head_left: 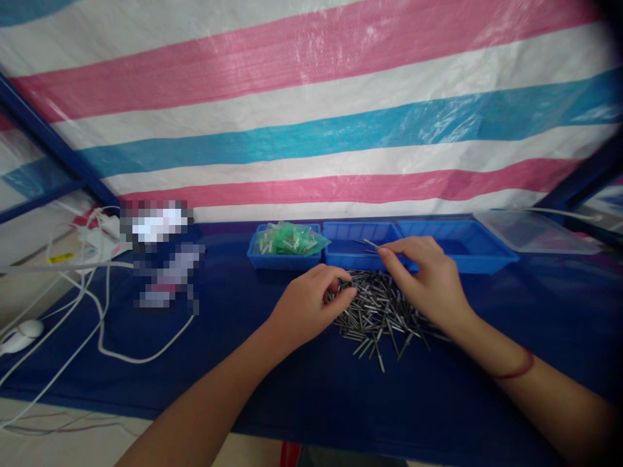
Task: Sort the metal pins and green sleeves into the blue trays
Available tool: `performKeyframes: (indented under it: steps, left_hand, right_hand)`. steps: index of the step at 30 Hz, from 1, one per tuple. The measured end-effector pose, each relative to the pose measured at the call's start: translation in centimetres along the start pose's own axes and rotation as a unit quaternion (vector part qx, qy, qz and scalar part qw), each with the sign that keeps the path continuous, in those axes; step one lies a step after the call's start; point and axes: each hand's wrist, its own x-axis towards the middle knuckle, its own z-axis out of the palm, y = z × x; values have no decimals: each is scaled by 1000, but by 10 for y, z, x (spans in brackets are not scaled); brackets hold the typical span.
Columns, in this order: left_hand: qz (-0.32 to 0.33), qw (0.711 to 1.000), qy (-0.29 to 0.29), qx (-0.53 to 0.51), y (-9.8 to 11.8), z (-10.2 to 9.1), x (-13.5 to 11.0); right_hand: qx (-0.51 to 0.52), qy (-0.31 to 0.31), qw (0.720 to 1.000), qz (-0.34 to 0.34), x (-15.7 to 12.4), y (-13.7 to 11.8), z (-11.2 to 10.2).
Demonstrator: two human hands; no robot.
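Right hand (428, 279) pinched a few pins (370, 243) over the middle tray (341, 226). Left hand (311, 305) curled at the pin pile (377, 321) on the tabletop (243, 363); couldn't tell if it gripped any. Risk: thin pins slipping from the pinch and scattering.

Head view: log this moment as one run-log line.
left hand: fingertips in metal pin pile | right hand: pinching pins at middle blue tray

shiny metal pins (377, 314), glossy blue plastic trays (457, 256), smooth matt blue tabletop (243, 363)
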Motion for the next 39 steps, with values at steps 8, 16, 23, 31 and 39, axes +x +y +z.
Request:
performKeyframes:
  steps: [8,16,23,31,39]
  left_hand:
    - [-29,994,11,107,-10,-10,6]
    - [77,983,-126,111,-4,-23,4]
    - [129,963,-194,136,-2,-14,1]
    - [176,941,-209,199,0,-11,-1]
    - [179,934,-180,253,4,2,-6]
  right_hand:
    - [-151,18,988,10,5,11,-2]
    - [-45,-25,998,-21,-2,-13,-9]
    - [11,-46,998,-33,-5,-26,-10]
    - [39,-59,996,-53,-7,-32,-12]
    - [59,-83,993,-63,-11,-39,-11]
